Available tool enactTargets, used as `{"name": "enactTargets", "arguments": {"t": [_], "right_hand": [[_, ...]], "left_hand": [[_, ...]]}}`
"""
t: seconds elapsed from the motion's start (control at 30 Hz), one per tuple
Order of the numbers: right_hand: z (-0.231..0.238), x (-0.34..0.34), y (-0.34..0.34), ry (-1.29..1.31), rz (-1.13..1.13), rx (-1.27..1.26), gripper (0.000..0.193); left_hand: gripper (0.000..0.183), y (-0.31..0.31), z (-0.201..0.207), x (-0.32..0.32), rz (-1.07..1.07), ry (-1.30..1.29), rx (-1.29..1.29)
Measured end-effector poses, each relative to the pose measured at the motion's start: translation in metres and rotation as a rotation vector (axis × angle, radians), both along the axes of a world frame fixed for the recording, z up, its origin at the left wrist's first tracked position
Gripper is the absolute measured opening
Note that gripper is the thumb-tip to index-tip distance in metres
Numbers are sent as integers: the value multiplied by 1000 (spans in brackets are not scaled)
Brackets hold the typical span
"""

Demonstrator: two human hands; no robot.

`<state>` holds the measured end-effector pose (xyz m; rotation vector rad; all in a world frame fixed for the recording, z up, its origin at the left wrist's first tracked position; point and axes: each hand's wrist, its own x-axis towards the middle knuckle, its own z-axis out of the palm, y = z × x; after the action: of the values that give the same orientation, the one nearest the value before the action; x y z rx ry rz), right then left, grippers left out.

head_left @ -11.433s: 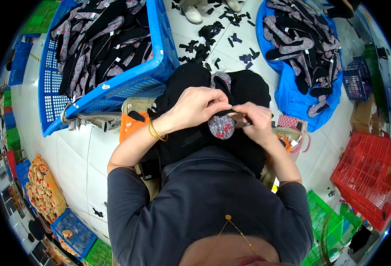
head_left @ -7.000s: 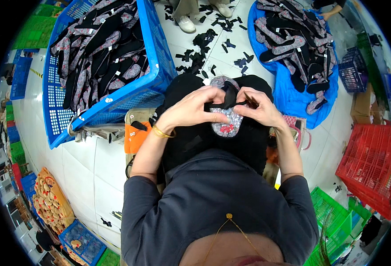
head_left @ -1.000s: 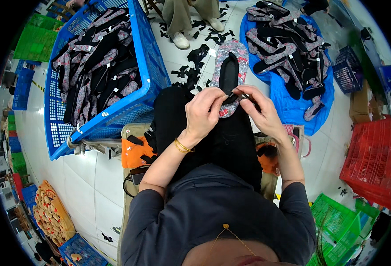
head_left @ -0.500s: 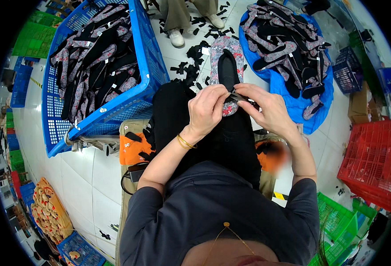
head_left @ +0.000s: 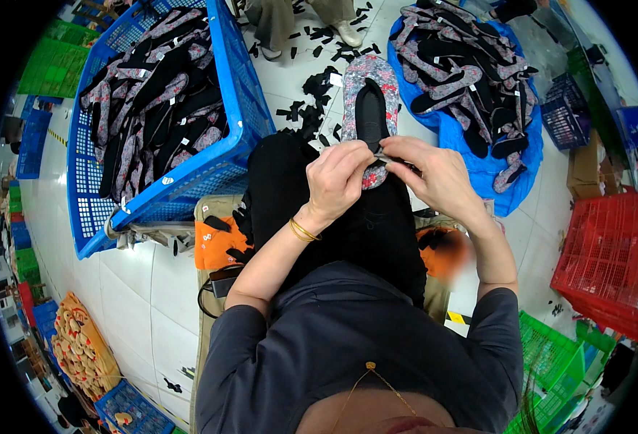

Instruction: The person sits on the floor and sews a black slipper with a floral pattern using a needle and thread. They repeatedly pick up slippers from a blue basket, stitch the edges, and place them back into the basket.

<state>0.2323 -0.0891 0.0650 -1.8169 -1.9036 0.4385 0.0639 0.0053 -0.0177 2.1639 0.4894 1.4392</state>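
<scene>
A slipper (head_left: 349, 87) with a grey and red floral outside and a black lining lies over my dark-trousered lap, its toe pointing away from me. At its heel, my left hand (head_left: 339, 181) is closed, thumb and fingers pinching the rim of the opening. From the other side my right hand (head_left: 427, 172) meets it, thumb and forefinger pinched close together at the same rim. Something small and thin shows between the fingertips, too hidden to name. Both hands cover part of the heel.
At the left a blue plastic crate (head_left: 243, 94) is full of similar slippers. More slippers lie heaped on a blue sheet (head_left: 455, 166) at the right. Black scraps (head_left: 308, 116) litter the floor, near another person's shoes (head_left: 348, 33). Red crates (head_left: 601, 267) stand far right.
The slipper and both hands stay nearly in place. The dark piece that showed under my right fingers is now less visible. The other person's feet have shifted slightly.
</scene>
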Motion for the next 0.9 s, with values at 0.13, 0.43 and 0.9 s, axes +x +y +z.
{"name": "enactTargets", "arguments": {"t": [0.13, 0.43, 0.9], "right_hand": [[-23, 9, 1, 285, 17, 67, 24], [-88, 18, -5, 1330, -340, 51, 45], [-59, -18, -18, 1638, -337, 164, 19]], "left_hand": [[12, -3, -5, -7, -112, -27, -148], [16, -6, -1, -21, -251, 231, 32], [10, -27, 31, -45, -390, 57, 261]]}}
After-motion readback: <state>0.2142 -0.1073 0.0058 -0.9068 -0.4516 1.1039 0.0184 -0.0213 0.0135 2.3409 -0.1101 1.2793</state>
